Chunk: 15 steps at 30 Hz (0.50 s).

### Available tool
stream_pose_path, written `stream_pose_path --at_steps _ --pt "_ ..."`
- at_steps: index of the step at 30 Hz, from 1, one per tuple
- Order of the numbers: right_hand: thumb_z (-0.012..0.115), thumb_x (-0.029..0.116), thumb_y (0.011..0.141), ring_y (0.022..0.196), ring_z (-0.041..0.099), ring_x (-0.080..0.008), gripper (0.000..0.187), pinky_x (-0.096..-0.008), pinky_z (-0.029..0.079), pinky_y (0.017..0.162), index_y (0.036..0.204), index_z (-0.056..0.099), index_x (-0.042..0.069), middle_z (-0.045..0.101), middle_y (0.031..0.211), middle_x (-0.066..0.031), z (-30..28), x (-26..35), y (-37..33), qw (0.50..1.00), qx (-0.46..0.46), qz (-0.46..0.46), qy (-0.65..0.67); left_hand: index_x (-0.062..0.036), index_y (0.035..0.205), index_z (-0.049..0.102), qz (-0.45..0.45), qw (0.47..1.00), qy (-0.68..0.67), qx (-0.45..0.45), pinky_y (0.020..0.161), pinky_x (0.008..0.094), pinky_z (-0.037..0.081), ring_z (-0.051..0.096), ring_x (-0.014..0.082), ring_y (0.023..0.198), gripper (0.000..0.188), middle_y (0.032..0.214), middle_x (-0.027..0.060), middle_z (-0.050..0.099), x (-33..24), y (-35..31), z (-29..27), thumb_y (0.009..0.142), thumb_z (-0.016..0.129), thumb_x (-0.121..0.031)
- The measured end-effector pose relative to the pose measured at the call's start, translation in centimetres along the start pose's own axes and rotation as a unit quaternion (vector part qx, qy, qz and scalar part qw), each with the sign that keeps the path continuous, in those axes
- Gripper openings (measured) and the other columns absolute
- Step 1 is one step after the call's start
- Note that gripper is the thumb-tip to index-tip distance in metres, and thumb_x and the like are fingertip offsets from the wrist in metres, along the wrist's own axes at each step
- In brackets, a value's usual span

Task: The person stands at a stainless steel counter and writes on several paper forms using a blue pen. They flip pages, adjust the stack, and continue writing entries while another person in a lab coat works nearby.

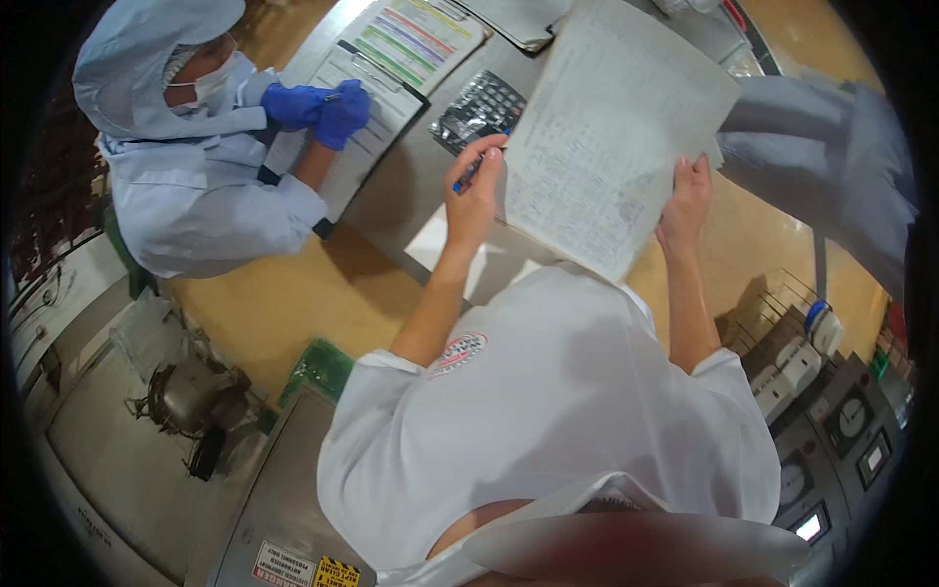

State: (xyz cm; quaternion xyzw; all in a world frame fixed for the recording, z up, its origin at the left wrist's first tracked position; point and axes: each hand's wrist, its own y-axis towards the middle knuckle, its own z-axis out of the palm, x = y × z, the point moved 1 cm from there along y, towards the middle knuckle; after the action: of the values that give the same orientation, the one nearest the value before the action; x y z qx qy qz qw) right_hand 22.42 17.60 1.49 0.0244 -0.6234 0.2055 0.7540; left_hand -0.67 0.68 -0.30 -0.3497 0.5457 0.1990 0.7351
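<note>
A large open notebook (611, 137), its pages covered with handwriting, is held up in front of my white coat. My left hand (474, 196) is closed at its left edge, with a blue pen (468, 176) between the fingers. On the opposite edge, my right hand (686, 205) grips the pages, thumb on top. A sheet of black keypad-like buttons (479, 110), perhaps a calculator or keyboard under clear plastic, lies on the metal table (391, 201) just beyond my left hand.
At the left, a co-worker in pale blue with blue gloves (318, 110) writes on a clipboard (377, 98). A colour-striped sheet (416, 44) lies beyond. Another person's sleeve (812, 147) is at the right. Gauge panels (841, 421) stand lower right, a metal cabinet (284, 489) lower left.
</note>
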Motion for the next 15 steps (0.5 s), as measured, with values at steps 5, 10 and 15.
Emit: stream_pose_path --at_steps 5,10,15 --pt "0.046 0.020 0.111 0.110 0.060 -0.0155 0.028 -0.0308 0.049 0.097 0.129 0.051 0.000 0.062 0.124 -0.0103 0.1 1.3 -2.2 0.996 -0.070 -0.046 -0.020 0.0008 0.112 0.075 0.001 0.999 0.008 0.046 0.081 0.0192 0.049 0.061 0.0035 0.088 0.019 0.096 0.0000 0.071 -1.1 -0.7 0.1 0.097 0.070 -0.009" --pt "0.046 0.025 0.111 0.111 0.060 -0.0167 0.032 -0.0325 0.050 0.097 0.130 0.050 0.000 0.062 0.122 -0.0101 0.6 2.1 -3.1 0.993 -0.090 -0.076 -0.010 0.0001 0.111 0.076 0.038 0.995 -0.026 0.087 0.079 0.0194 0.050 0.062 0.0044 0.086 0.020 0.099 0.0001 0.073 -2.4 0.2 0.1 0.091 0.073 -0.004" --pt "0.045 0.026 0.111 0.116 0.057 -0.0181 0.034 -0.0343 0.047 0.101 0.133 0.047 0.001 0.059 0.128 -0.0112 0.6 1.6 -4.0 0.991 -0.095 -0.099 0.014 0.0002 0.111 0.076 0.059 0.992 -0.034 0.105 0.082 0.0218 0.050 0.066 0.0079 0.089 0.023 0.100 0.0037 0.074 -3.9 0.3 -0.1 0.089 0.075 -0.005"
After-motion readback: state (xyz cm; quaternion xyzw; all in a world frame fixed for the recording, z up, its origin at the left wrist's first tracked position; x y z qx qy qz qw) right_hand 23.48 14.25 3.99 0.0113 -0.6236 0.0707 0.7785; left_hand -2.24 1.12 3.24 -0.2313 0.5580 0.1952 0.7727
